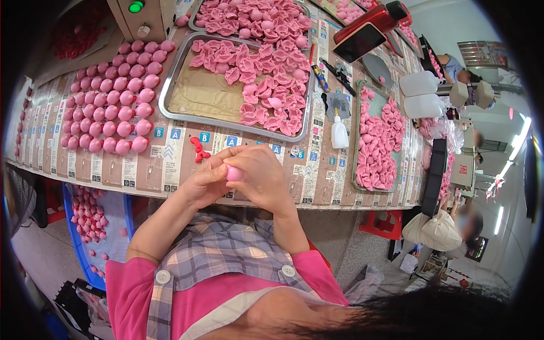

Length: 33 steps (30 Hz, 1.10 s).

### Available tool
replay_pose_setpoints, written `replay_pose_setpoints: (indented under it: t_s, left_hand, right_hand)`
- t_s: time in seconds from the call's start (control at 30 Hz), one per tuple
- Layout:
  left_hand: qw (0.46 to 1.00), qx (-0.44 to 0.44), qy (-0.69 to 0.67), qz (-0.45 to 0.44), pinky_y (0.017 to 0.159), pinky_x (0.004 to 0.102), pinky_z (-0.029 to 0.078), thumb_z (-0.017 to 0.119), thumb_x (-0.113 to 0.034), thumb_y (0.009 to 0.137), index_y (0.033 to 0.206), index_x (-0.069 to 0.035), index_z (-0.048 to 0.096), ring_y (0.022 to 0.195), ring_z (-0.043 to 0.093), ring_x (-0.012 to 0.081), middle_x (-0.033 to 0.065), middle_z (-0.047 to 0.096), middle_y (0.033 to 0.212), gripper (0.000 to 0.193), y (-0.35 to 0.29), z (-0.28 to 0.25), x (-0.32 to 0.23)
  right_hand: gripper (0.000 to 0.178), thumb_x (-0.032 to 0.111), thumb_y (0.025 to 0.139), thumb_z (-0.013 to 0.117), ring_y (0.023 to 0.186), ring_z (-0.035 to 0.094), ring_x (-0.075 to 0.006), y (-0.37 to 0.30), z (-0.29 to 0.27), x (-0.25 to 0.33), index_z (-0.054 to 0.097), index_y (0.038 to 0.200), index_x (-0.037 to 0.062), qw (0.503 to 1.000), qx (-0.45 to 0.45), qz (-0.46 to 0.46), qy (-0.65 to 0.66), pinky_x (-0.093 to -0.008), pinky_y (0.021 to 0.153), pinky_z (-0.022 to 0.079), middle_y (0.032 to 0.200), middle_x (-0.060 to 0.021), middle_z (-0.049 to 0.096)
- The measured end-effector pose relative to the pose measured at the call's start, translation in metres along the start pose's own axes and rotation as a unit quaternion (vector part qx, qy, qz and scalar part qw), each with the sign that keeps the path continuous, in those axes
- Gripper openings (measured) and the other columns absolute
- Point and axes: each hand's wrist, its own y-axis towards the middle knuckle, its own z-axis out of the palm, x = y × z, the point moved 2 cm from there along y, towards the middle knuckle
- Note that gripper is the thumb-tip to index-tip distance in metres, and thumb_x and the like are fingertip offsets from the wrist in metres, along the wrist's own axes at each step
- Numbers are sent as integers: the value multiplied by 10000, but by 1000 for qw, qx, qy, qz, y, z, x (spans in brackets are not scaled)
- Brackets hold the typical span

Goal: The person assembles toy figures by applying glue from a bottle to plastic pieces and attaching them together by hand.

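Just past the table's front edge, both my hands are closed together around a small round pink piece (233, 173). My left hand (205, 182) grips it from the left, with thumb and fingers pressed to it. My right hand (262, 177) wraps it from the other side; the fingers hide most of it. A few small red pieces (198, 149) lie on the table right beyond my left hand. Farther back stands a metal tray (165, 102) holding many pink shell-like pieces (272, 85) and some round ones. Part of its brown lining shows bare.
Rows of round pink pieces with red bits (107, 102) cover the table's left. To the right are a white squeeze bottle (340, 134), a green-rimmed tray (356, 170) of pink pieces and a red device (368, 34). Below left, a blue bin (79, 249) holds more pieces.
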Motion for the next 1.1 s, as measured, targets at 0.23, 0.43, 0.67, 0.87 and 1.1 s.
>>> replay_pose_setpoints:
  t_s: [0.23, 0.43, 0.67, 0.87, 1.1]
  left_hand:
    - [1000, 0, 7, 1, 907, 325, 342, 674, -348, 692, 1241, -38, 293, 1078, 435, 172, 76, 430, 1163, 737, 0, 2, 0]
    - [1000, 1, 18, 4, 916, 329, 336, 675, -358, 690, 1239, -36, 296, 1094, 427, 175, 77, 428, 1172, 741, 0, 3, -1]
    - [1000, 4, 24, 2, 914, 333, 341, 676, -354, 692, 1244, -31, 293, 1093, 431, 177, 81, 431, 1172, 745, 0, 2, -1]
    - [999, -1, 26, 23, 899, 321, 347, 660, -275, 722, 1246, -43, 294, 1036, 465, 163, 72, 479, 1100, 681, -1, 5, -4]
    - [929, -77, 331, 150, 867, 291, 336, 639, -140, 731, 1244, -43, 303, 880, 490, 121, 23, 533, 865, 621, -4, 11, -21]
  right_hand:
    - [272, 177, 633, 678, 823, 517, -257, -1, 0, 0, 593, 860, 54, 1000, -6, 4, 8, -347, 731, 390, 848, -61, 573]
    - [301, 147, 605, 682, 815, 499, -264, -1, -1, 0, 585, 870, 40, 1000, -8, 1, 24, -346, 716, 397, 890, -78, 553]
    - [296, 143, 607, 687, 825, 497, -259, -3, -1, -1, 586, 869, 47, 999, -9, 8, 32, -346, 719, 397, 891, -69, 552]
    - [292, 131, 614, 685, 834, 513, -256, -3, -1, 0, 589, 879, 54, 999, -17, 20, 42, -349, 745, 393, 880, -63, 567]
    - [350, 59, 597, 675, 865, 513, -246, -7, 1, -2, 560, 927, 72, 997, -43, 60, 37, -347, 778, 401, 949, -55, 582]
